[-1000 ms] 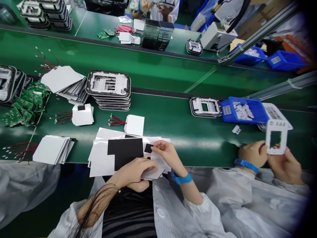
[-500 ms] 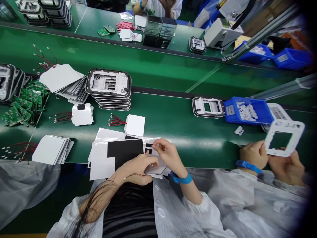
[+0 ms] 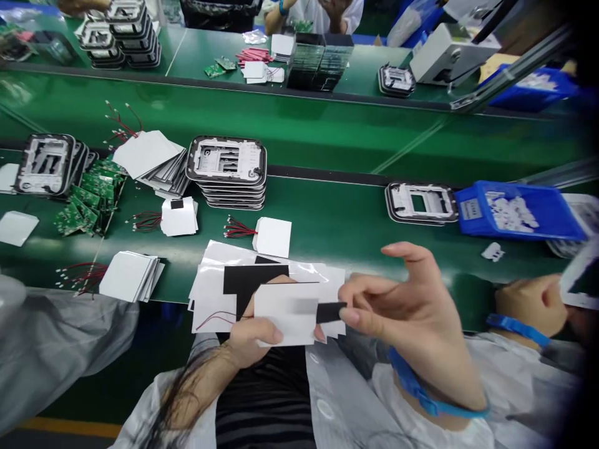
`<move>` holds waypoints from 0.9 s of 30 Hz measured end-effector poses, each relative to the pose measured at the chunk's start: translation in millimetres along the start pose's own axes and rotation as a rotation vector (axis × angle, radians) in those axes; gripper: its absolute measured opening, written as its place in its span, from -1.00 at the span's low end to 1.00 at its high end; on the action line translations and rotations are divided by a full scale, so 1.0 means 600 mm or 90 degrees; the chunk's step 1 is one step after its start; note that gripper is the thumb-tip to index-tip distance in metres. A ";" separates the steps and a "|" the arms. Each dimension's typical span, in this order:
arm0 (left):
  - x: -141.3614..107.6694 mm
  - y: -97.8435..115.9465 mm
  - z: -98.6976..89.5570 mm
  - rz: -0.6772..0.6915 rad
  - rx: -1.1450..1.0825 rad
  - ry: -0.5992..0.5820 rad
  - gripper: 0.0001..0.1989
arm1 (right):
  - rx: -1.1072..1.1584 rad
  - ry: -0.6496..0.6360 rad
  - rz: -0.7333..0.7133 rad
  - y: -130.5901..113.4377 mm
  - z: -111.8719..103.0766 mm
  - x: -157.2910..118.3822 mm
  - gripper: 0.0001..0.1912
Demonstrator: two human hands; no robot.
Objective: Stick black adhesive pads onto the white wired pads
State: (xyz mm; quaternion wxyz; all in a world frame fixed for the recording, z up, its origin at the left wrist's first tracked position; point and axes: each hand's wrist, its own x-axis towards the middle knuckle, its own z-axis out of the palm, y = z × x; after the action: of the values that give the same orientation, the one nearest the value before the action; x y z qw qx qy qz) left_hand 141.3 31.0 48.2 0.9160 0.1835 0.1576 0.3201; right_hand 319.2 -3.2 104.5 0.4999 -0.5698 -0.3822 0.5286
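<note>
My left hand (image 3: 255,335) grips a white rectangular panel (image 3: 285,318), thumb on its face and fingers behind. Thin red wires (image 3: 218,317) show left of that hand. My right hand (image 3: 414,312) pinches a small black adhesive strip (image 3: 329,311) between thumb and forefinger, its other fingers spread. The strip's left end meets the panel's right edge; whether it is stuck there I cannot tell. Beneath both hands lie white backing sheets (image 3: 206,280) with black patches (image 3: 234,280). Just beyond the sheets is a small stack of white panels (image 3: 274,237) with red wires.
Stacked device frames (image 3: 227,162), wired white panels (image 3: 150,156) and green circuit boards (image 3: 93,196) stand on the left. To the right are another frame (image 3: 421,202), a blue bin (image 3: 552,215) of white parts and a co-worker's hand (image 3: 531,305). A low green partition (image 3: 304,134) runs behind.
The white panel has come up into view in my left hand. My right hand has lifted off the sheets and moved right, now holding a black strip. The view has shifted left.
</note>
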 end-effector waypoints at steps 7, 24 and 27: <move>-0.036 0.007 0.014 0.050 0.109 0.059 -0.46 | -0.079 0.013 -0.074 -0.010 0.058 -0.008 -0.51; -0.066 0.008 0.012 0.095 0.243 0.211 -0.65 | -0.096 0.007 -0.032 -0.034 0.092 -0.008 -0.57; -0.067 0.009 0.011 0.082 0.245 0.227 -0.66 | -0.105 -0.009 -0.077 -0.023 0.088 -0.004 -0.57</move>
State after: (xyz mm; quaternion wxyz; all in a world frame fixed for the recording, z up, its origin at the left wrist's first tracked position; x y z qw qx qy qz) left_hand 111.1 7.5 63.0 0.7998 0.3045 0.3627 0.3689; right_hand 268.0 6.3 121.3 0.4795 -0.5810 -0.4620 0.4681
